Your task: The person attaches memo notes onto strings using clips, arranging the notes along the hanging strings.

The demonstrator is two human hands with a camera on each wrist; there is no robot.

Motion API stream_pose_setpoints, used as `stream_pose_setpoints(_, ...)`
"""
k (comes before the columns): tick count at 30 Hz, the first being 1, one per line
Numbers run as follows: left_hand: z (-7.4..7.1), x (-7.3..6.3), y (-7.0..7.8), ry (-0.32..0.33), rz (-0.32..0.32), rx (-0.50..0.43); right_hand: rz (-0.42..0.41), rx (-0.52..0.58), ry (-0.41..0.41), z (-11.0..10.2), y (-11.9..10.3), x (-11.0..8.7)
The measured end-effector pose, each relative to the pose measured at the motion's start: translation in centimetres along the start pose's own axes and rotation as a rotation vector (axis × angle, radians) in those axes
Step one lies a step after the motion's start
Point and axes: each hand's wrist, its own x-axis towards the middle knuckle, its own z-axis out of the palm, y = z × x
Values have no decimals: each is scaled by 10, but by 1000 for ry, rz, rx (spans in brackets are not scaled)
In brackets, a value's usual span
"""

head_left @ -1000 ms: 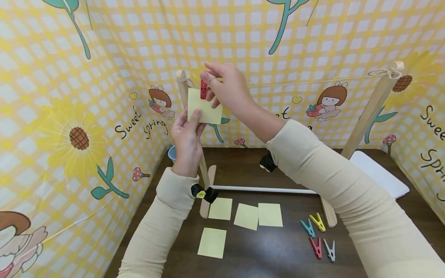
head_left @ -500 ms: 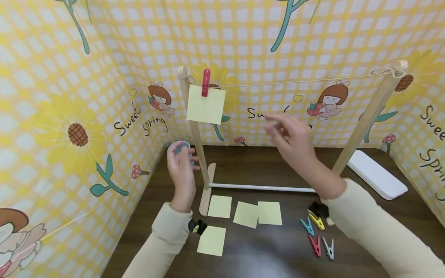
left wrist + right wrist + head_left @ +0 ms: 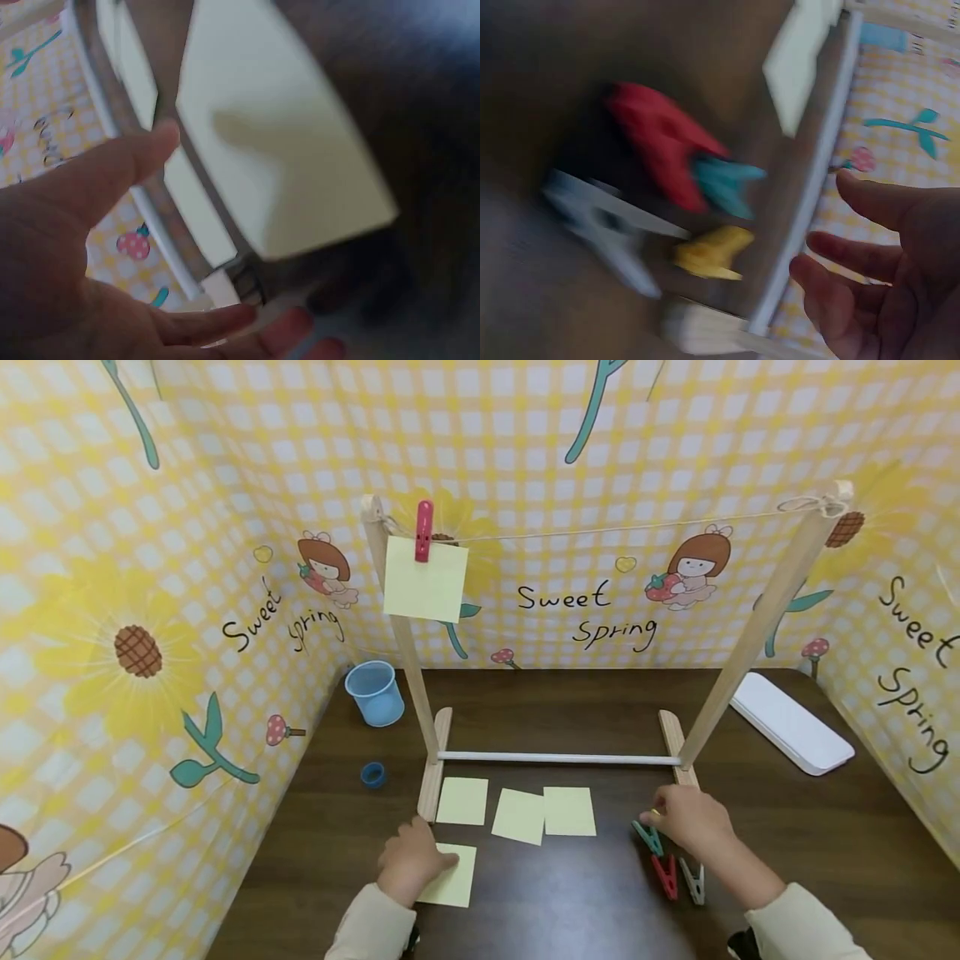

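Note:
In the head view my left hand (image 3: 411, 864) is over the left edge of a pale yellow sticky note (image 3: 459, 883). The left wrist view shows its thumb and fingers spread above that note, with a shadow falling on the paper. My right hand (image 3: 693, 822) reaches over several clothespins at the right; its fingers are apart in the right wrist view and hold nothing. Nearest it are a yellow clothespin (image 3: 714, 253), mostly covered in the head view, and a teal one (image 3: 648, 838). A red clothespin (image 3: 665, 877) and a grey one (image 3: 693, 882) lie closer to me.
Another sticky note (image 3: 426, 583) hangs from the string (image 3: 570, 532) by a red clothespin (image 3: 424, 531). Three notes lie before the rack's white bar (image 3: 558, 758). A blue bucket (image 3: 377, 695) and blue ring (image 3: 372, 775) stand left, a white case (image 3: 793, 724) right.
The red clothespin and the note have been let go and now hang on the string. Both hands have come down to the table, the left to a note, the right to the clothespins.

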Motion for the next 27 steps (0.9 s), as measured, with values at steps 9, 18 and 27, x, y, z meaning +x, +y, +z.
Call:
stream_pose_setpoints(9, 19, -12, 19, 62, -48, 56, 33, -78, 71, 42, 7, -5)
stream_pose_setpoints(18, 30, -11, 17, 117, 17, -25, 20, -76, 134, 54, 10, -1)
stream_pose_setpoints(27, 37, -11, 12, 118, 85, -149, 32, -29, 158, 62, 9, 0)
